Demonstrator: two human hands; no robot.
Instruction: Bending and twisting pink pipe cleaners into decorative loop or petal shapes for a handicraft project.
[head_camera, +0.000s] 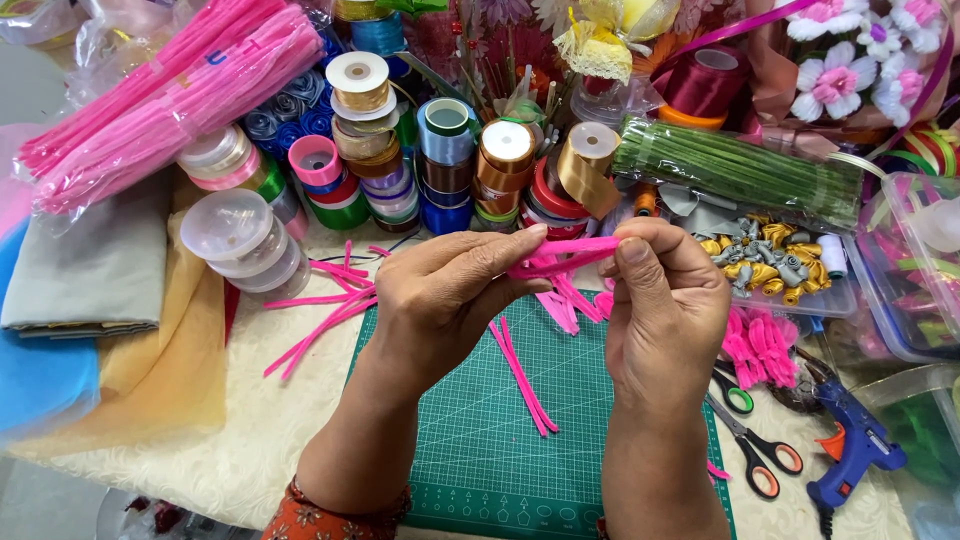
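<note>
Cutting mat (480, 440) lies on bench (250, 430), under both hands. Left hand (445, 295) and right hand (665, 310) meet above mat's far edge, pipe cleaner (560, 255) pinched between them. Cut stems (522, 375) on mat between the hands. Ribbon spools (440, 160) behind mat. Fabric (90, 270) far left. Scissors (755, 440) right of mat, glue gun (850, 445) right of scissors. Tray (790, 270) behind scissors.
</note>
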